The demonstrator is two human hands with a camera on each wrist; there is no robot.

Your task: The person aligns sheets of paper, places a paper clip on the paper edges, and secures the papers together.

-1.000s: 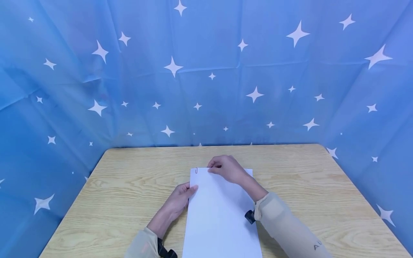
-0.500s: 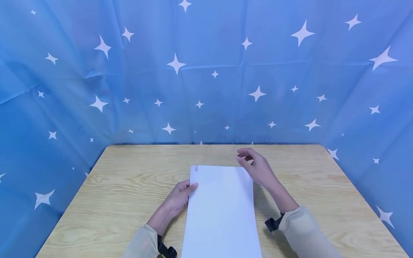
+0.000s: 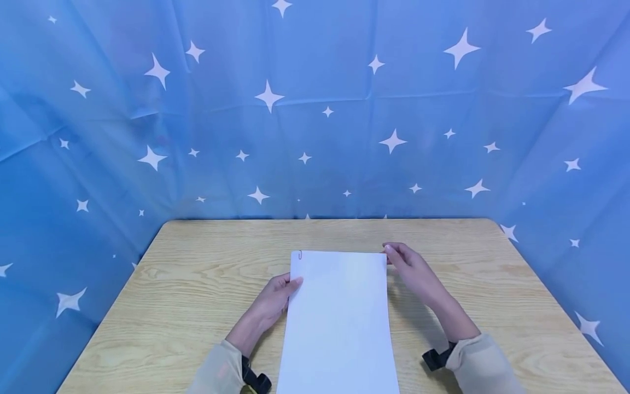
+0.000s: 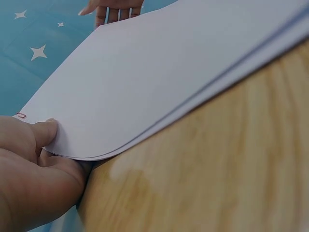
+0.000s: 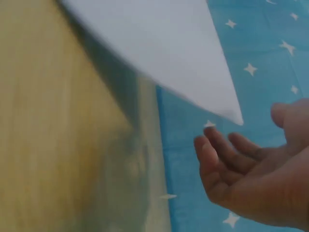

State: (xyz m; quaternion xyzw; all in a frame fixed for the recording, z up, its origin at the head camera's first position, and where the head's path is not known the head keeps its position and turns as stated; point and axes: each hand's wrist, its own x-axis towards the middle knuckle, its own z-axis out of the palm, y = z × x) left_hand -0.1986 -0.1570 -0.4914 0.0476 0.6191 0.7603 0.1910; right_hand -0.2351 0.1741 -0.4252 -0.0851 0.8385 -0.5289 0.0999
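Observation:
White paper [image 3: 339, 317], with more than one layer showing along its edge in the left wrist view, is lifted at its far end above the table. A small red paper clip [image 3: 300, 255] sits on its far left corner. My left hand [image 3: 270, 302] grips the left edge near that corner, thumb on top and fingers beneath. At the far right corner is my right hand [image 3: 415, 276]; in the right wrist view its relaxed fingers [image 5: 231, 154] lie under the corner and the thumb stands away from the paper. Whether the fingertips touch the corner, I cannot tell.
A light wooden table [image 3: 197, 262] lies under the paper. Behind and beside it hangs a blue curtain [image 3: 315, 71] with white stars. Each wrist wears a black camera [image 3: 435, 358].
My right hand has moved from the middle of the paper's far edge, rightward and past the corner, then down beside it. The left hand keeps its grip.

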